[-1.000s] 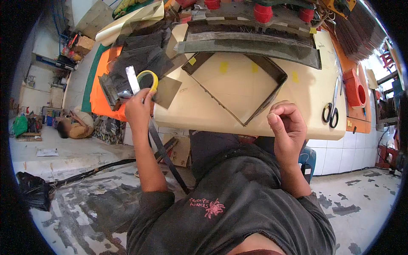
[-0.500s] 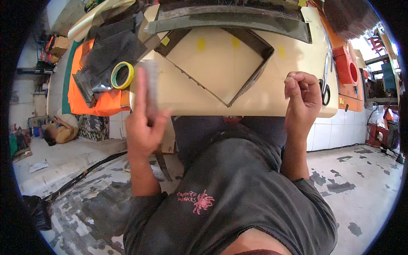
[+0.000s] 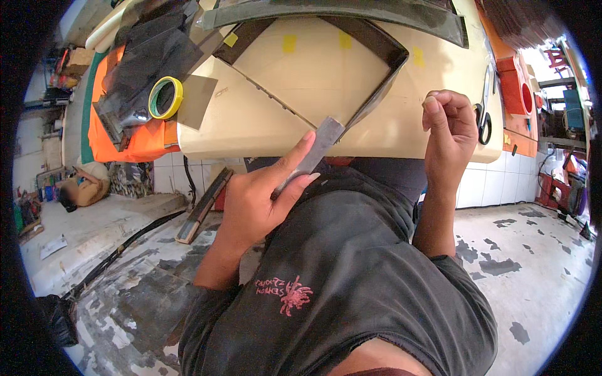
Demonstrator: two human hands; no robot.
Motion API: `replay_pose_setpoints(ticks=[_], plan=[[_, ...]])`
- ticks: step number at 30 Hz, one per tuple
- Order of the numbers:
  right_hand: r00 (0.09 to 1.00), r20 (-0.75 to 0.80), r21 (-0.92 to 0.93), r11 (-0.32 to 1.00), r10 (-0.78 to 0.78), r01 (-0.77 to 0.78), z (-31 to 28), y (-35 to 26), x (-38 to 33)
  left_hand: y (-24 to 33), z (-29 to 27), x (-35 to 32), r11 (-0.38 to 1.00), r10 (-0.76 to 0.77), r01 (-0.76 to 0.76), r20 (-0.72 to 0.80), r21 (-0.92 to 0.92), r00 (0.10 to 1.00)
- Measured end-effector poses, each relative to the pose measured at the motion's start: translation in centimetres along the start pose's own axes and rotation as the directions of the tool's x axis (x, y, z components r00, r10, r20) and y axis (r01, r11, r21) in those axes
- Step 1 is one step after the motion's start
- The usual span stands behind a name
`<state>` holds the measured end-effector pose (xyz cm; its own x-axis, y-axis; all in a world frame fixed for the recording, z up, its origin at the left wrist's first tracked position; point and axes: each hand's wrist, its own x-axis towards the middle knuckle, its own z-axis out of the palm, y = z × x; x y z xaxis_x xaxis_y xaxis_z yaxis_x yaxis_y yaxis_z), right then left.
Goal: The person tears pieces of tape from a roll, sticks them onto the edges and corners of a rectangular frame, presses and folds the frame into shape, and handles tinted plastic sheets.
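Note:
My left hand (image 3: 254, 203) grips a flat grey rectangular bar (image 3: 318, 147), its index finger stretched along the bar. The bar's far end is at the near corner of a thin dark square frame (image 3: 375, 100) lying on the cream-covered table (image 3: 226, 135); whether they touch I cannot tell. Over the table's right part, my right hand (image 3: 453, 128) is raised with thumb and fingers pinched together. Anything between those fingertips is too small to make out. A long dark curved strip (image 3: 338, 11) lies behind the frame.
Left on the table are a yellow tape roll (image 3: 175, 103), dark translucent sheets (image 3: 150, 56) and orange cloth (image 3: 103, 135). Scissors (image 3: 483, 122) and a red box with a round hole (image 3: 515, 88) are at the right. A person (image 3: 81, 188) lies at far left.
My left hand has swung right and nearer me, carrying the grey bar from beside the tape roll to the frame's near corner. The right hand stays pinched in nearly the same place.

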<state>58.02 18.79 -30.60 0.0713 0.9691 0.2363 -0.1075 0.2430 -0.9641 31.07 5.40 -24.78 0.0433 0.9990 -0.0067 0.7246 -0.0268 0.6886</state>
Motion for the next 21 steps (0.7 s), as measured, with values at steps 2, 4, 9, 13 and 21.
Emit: replay_pose_setpoints(ticks=[2,4,9,13,21], plan=[[1.0,0.007,-0.015,1.0,0.006,-0.006,-0.1,0.5,0.0,-1.2,0.8,0.3,0.999,0.039,-0.039,-0.036,-0.014,0.999],[1.0,0.012,-0.001,1.0,0.001,-0.001,0.0,0.8,0.2,-1.9,1.3,0.7,0.997,0.076,-0.078,-0.075,-0.026,0.994],[1.0,-0.005,-0.017,1.0,0.003,-0.003,-0.1,1.5,0.1,-3.1,2.0,1.0,0.99,0.135,-0.139,-0.109,-0.026,0.985],[1.0,0.0,-0.005,1.0,0.005,-0.005,0.0,2.1,-0.1,-3.0,1.5,0.8,0.998,0.057,-0.057,-0.035,-0.01,0.998],[1.0,-0.003,-0.022,1.0,0.014,-0.014,0.6,2.8,-0.4,-3.7,1.4,0.7,0.993,0.114,-0.115,-0.068,-0.016,0.991]])
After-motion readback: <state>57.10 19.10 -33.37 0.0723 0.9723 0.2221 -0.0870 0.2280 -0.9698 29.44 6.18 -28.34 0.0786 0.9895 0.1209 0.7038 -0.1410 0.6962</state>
